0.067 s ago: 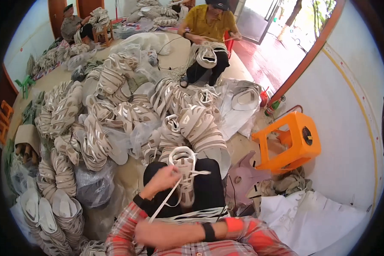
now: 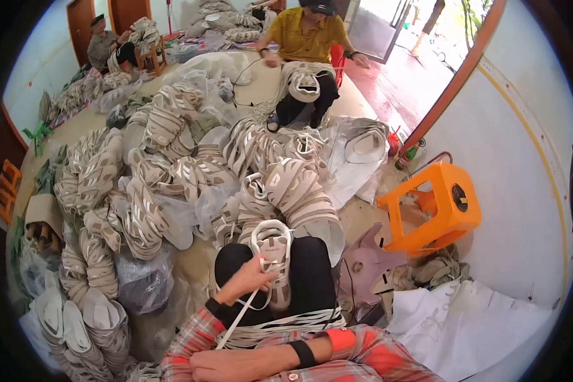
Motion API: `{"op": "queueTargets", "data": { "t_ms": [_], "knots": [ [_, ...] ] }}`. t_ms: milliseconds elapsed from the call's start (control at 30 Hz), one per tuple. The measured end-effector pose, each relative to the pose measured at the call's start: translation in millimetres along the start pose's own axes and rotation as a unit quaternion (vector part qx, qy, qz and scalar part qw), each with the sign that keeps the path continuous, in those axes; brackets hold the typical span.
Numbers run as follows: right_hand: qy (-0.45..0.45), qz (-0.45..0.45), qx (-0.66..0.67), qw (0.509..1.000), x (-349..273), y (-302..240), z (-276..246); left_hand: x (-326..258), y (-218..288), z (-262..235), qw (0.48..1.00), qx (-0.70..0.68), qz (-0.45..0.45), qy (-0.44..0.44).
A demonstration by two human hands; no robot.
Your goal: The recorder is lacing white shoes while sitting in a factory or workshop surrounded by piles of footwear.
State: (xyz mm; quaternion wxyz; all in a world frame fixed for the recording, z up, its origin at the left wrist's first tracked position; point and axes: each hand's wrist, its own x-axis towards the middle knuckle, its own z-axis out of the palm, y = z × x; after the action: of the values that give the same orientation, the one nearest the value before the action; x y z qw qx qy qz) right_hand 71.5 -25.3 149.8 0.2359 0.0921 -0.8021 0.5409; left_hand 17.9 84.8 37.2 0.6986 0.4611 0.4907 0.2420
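Note:
A beige and white sneaker upper (image 2: 279,245) rests between my black-clad thighs, its collar opening pointing away from me. My left hand (image 2: 251,280) is closed at its eyelets, pinching a flat white shoelace (image 2: 240,316). From there the lace runs taut toward me, down to my right hand (image 2: 219,366). That hand is a closed fist in front of my body, and the lace meets it at its upper edge; the fingertips are hidden. Across my lap lies a bundle of loose white laces (image 2: 261,337).
Stacks of sneaker uppers (image 2: 165,121) cover the floor ahead and left. An orange stool (image 2: 436,207) stands right, near a mauve plastic piece (image 2: 363,270) and a white sheet (image 2: 452,325). A co-worker in a yellow shirt (image 2: 305,35) sits ahead; another person (image 2: 102,44) sits far left.
My left hand has moved right, onto the eyelets. My right forearm has shifted left and toward me, drawing the lace. The lace end sticking out right of the sneaker upper no longer shows there.

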Motion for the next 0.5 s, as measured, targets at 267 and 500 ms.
{"op": "queueTargets", "data": {
  "t_ms": [267, 500],
  "knots": [
    [0.145, 0.357, 0.018, 0.923, -120.0, 6.9, -76.7, 8.3, -17.8, 15.2, 0.983, -0.114, -0.012, 0.142],
    [0.234, 0.316, -0.336, 0.856, -172.2, 109.1, -111.3, -4.5, -8.8, -2.2, 0.977, -0.091, -0.009, 0.192]
  ]
}}
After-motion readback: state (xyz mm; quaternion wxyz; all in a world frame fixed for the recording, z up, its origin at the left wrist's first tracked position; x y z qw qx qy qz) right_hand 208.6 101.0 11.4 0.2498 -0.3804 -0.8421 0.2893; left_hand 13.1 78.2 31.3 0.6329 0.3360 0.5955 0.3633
